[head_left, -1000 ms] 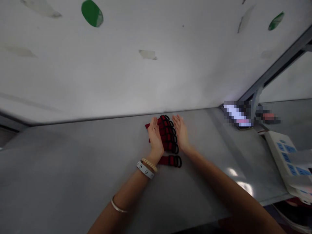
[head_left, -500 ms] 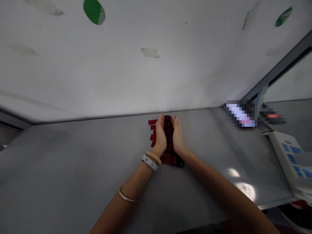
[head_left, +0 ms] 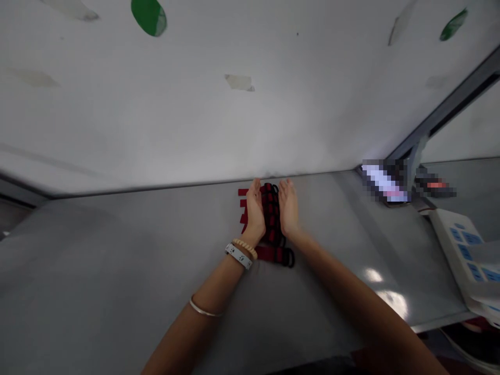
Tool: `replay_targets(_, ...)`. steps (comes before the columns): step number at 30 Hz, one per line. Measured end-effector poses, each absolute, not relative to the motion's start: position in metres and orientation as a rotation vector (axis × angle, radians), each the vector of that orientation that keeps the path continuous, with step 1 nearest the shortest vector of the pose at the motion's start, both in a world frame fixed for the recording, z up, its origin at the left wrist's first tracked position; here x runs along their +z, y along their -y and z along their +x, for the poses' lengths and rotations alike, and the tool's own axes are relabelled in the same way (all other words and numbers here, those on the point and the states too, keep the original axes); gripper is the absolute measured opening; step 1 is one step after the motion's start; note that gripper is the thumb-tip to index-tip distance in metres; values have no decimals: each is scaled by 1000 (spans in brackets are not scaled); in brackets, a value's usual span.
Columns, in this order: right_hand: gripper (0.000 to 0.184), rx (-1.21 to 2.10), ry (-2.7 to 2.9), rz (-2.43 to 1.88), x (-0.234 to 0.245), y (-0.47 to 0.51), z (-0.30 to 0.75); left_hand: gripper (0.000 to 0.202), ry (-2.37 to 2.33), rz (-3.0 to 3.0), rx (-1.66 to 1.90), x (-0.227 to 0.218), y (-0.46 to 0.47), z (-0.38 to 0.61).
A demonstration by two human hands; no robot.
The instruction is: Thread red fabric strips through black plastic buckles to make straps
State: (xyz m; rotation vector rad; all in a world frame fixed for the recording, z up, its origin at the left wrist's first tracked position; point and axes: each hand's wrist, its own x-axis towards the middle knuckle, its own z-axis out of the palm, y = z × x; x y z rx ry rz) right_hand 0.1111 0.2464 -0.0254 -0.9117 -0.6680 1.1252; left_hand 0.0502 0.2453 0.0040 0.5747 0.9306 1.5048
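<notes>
Webbing straps [head_left: 270, 213], red with black rings [head_left: 289, 258], lie stacked between the open, parted left hand [head_left: 253, 213] and right hand [head_left: 288, 208].

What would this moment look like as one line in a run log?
left hand: open, beside straps | right hand: open, beside straps | red straps with black rings: stacked on grey table

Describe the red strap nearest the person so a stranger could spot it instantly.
On the grey table, red straps with black D-rings lie in a row between the left hand and right hand. It is the lowest strap, clear of both hands, its black D-rings at the right end.
</notes>
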Motion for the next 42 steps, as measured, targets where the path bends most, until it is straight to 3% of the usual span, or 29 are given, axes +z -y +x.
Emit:
replay_targets(14,59,1139,532,-937,-6,-253,105,42,-961,555,1505,10,-251,53)
replay_targets(22,56,1185,544,-1015,-9,-177,129,46,-968,686,1495,14,-199,18)
replay_targets(26,64,1170,562,-1033,-16,-151,111,45,-941,742,1470,1,-172,23)
replay_targets(42,58,1046,729,-1095,-14,-172,109,51,-913,798,1483,-7,-168,36)
